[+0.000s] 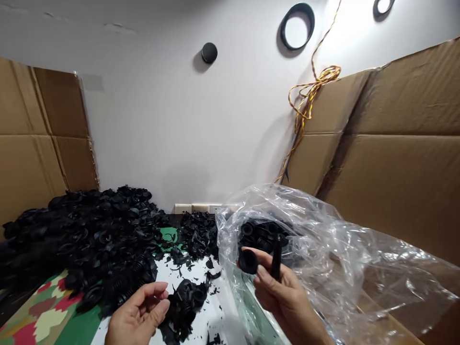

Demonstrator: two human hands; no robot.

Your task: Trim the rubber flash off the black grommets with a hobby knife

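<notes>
Your right hand (pixel 283 297), at lower centre-right of the frame, pinches one black rubber part (pixel 247 261) between thumb and fingertips, its round end facing you. The same hand grips one slim black tool (pixel 276 256), which stands upright just right of the part. Your left hand (pixel 139 314), at lower centre-left, lies palm up, half-open, with its fingers loosely curled. Its fingertips are just beside one small heap of black scraps (pixel 187 298).

The scraps lie on a white sheet (pixel 215 311) between your two hands, with loose bits scattered up the sheet. Behind your right hand, one clear plastic bag (pixel 323 249) gapes open and spreads to the right edge. More black parts sit inside it, bunched too tightly to count.

One big pile (pixel 89 235) of black parts fills the middle left, far too many to count. A green, red and cream cloth (pixel 46 316) shows under it at lower left.

Cardboard (pixel 395 158) leans along the right, and a second bank stands at upper left. A pale socket strip (pixel 197 208) runs along the foot of the white wall (pixel 179 120). On the wall hang two black rings (pixel 283 21), the second cut off by the top edge, and one black disc (pixel 209 52). One yellow-and-red cable (pixel 311 93) trails down at upper right.
</notes>
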